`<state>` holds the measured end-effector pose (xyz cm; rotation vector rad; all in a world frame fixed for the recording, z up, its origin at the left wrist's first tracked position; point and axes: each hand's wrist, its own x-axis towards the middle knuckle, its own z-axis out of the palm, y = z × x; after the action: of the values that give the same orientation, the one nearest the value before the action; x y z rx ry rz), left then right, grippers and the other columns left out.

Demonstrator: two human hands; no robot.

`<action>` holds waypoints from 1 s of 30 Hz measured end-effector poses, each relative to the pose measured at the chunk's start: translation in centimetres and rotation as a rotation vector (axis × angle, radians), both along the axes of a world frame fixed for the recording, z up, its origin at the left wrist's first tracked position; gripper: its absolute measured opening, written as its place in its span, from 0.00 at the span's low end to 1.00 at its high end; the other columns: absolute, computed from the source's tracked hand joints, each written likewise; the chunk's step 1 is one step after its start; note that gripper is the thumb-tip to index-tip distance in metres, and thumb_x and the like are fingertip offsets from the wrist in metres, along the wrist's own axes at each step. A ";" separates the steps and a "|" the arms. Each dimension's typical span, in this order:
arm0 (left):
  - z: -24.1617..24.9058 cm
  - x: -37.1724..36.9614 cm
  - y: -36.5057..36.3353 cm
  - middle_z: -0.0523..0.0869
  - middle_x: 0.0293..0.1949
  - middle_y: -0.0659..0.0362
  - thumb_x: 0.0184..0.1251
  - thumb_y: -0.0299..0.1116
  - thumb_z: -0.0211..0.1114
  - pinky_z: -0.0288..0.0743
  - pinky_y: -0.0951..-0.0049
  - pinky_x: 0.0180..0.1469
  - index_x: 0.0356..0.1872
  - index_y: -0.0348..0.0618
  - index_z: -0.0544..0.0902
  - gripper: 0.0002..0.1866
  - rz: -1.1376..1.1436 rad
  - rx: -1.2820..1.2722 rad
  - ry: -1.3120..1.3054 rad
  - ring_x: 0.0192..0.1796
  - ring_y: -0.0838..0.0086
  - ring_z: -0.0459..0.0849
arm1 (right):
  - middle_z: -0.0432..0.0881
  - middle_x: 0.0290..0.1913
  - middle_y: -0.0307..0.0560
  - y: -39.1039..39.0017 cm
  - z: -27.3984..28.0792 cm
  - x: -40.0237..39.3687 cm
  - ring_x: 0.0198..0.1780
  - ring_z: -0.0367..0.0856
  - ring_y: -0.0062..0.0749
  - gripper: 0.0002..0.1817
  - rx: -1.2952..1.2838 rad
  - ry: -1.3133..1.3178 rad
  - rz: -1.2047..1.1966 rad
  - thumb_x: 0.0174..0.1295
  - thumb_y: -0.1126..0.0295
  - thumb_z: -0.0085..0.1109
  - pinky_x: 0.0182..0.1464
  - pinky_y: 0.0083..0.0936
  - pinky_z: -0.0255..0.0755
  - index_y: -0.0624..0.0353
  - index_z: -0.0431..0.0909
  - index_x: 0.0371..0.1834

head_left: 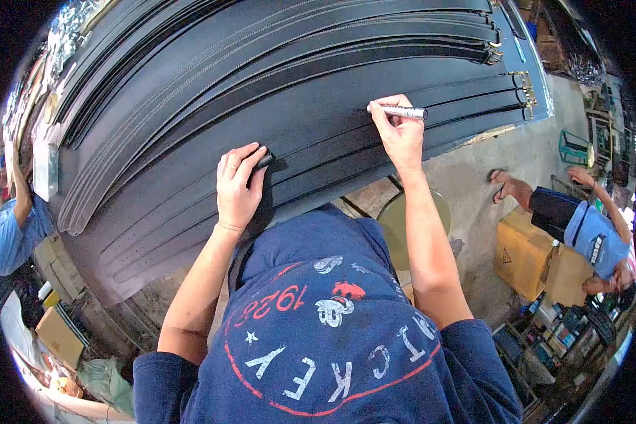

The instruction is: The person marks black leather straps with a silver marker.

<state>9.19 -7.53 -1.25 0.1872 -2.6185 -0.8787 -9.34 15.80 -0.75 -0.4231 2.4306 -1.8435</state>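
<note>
My right hand (400, 134) is closed around a marker pen (406, 112) with a pale printed barrel. The pen's tip points left, over a black belt (332, 133) on the table. Further left, my left hand (239, 180) rests above the belts with a small black cylinder (264, 158) between thumb and fingers; it looks like a marker cap. Several long black belts lie side by side under both hands, their punched ends (120, 265) at the lower left. Brass-coloured buckles (525, 92) sit at their right ends.
More black belts (275, 74) lie in stacks across the far side of the table (191, 148). A person in blue (593, 233) is at the right, by a cardboard box (519, 247). Another blue sleeve (18, 237) shows at the left. A round stool (413, 219) stands near my right arm.
</note>
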 end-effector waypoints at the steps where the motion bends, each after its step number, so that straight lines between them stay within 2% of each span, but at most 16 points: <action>1: 0.0 0.0 0.0 0.85 0.51 0.55 0.55 0.21 0.70 0.74 0.64 0.57 0.48 0.42 0.85 0.17 0.000 0.002 -0.001 0.52 0.59 0.81 | 0.81 0.28 0.35 0.0 0.2 0.1 0.29 0.76 0.15 0.05 0.038 -0.005 0.006 0.61 0.74 0.67 0.33 0.17 0.72 0.60 0.80 0.32; 3: 0.0 0.0 0.0 0.85 0.51 0.55 0.55 0.21 0.70 0.74 0.64 0.57 0.48 0.42 0.85 0.17 -0.003 0.007 -0.002 0.52 0.59 0.81 | 0.81 0.29 0.37 -0.1 0.8 0.3 0.29 0.77 0.18 0.05 0.114 -0.014 0.016 0.60 0.74 0.68 0.33 0.19 0.72 0.59 0.80 0.31; 6: 0.0 0.0 0.0 0.84 0.51 0.55 0.55 0.21 0.70 0.74 0.64 0.57 0.48 0.42 0.85 0.17 0.000 0.008 -0.008 0.52 0.59 0.81 | 0.79 0.29 0.44 -0.8 1.1 0.7 0.28 0.79 0.29 0.06 0.215 0.294 0.055 0.57 0.76 0.68 0.33 0.24 0.73 0.59 0.78 0.30; 7: 0.0 0.1 0.0 0.84 0.51 0.56 0.54 0.21 0.70 0.73 0.63 0.57 0.48 0.42 0.84 0.18 -0.003 0.005 -0.006 0.52 0.59 0.81 | 0.79 0.28 0.43 -0.9 1.0 0.7 0.28 0.78 0.27 0.06 0.205 0.355 0.050 0.57 0.76 0.69 0.34 0.23 0.73 0.58 0.79 0.31; 9: -0.2 0.1 -0.1 0.83 0.51 0.57 0.52 0.21 0.70 0.73 0.63 0.58 0.49 0.43 0.84 0.19 -0.004 0.000 0.002 0.52 0.60 0.80 | 0.81 0.29 0.40 -0.3 1.7 0.9 0.30 0.78 0.21 0.05 0.202 0.031 0.025 0.58 0.76 0.68 0.35 0.21 0.72 0.59 0.80 0.33; 12: -0.1 -0.2 0.1 0.84 0.50 0.56 0.52 0.21 0.71 0.73 0.63 0.57 0.48 0.43 0.84 0.19 -0.003 0.015 0.008 0.52 0.60 0.80 | 0.84 0.34 0.38 2.0 0.5 -0.7 0.34 0.78 0.14 0.04 -0.112 -0.091 -0.071 0.64 0.74 0.65 0.36 0.15 0.72 0.62 0.81 0.38; 15: -0.1 -0.1 0.1 0.84 0.51 0.55 0.54 0.20 0.70 0.73 0.63 0.57 0.48 0.42 0.84 0.18 -0.006 0.014 0.009 0.52 0.59 0.81 | 0.85 0.33 0.42 5.2 0.3 -3.0 0.32 0.79 0.16 0.04 -0.186 -0.062 -0.330 0.66 0.73 0.64 0.35 0.14 0.73 0.62 0.79 0.38; 17: -0.1 -0.1 0.1 0.84 0.51 0.55 0.55 0.20 0.70 0.74 0.63 0.57 0.48 0.42 0.84 0.18 -0.008 0.017 0.013 0.52 0.59 0.81 | 0.84 0.31 0.41 7.0 0.2 -3.7 0.31 0.78 0.16 0.05 -0.171 -0.048 -0.406 0.66 0.71 0.64 0.33 0.15 0.72 0.61 0.79 0.36; 21: -0.1 -0.1 0.1 0.84 0.50 0.56 0.54 0.21 0.70 0.73 0.63 0.57 0.48 0.43 0.85 0.18 0.001 0.019 0.011 0.51 0.60 0.81 | 0.83 0.29 0.39 8.3 0.1 -3.8 0.31 0.78 0.17 0.06 -0.025 -0.022 -0.376 0.65 0.71 0.63 0.34 0.16 0.70 0.60 0.77 0.34; 30: -0.1 -0.1 0.0 0.83 0.51 0.56 0.53 0.21 0.70 0.73 0.63 0.58 0.49 0.43 0.84 0.19 -0.006 0.016 -0.007 0.52 0.60 0.80 | 0.83 0.29 0.38 7.8 -0.4 -3.4 0.29 0.77 0.15 0.06 -0.010 0.054 -0.376 0.64 0.72 0.66 0.34 0.16 0.70 0.61 0.78 0.34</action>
<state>9.10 -7.50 -1.33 0.1877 -2.6207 -0.9025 -12.78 23.62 -1.15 -0.0122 2.6865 -1.9987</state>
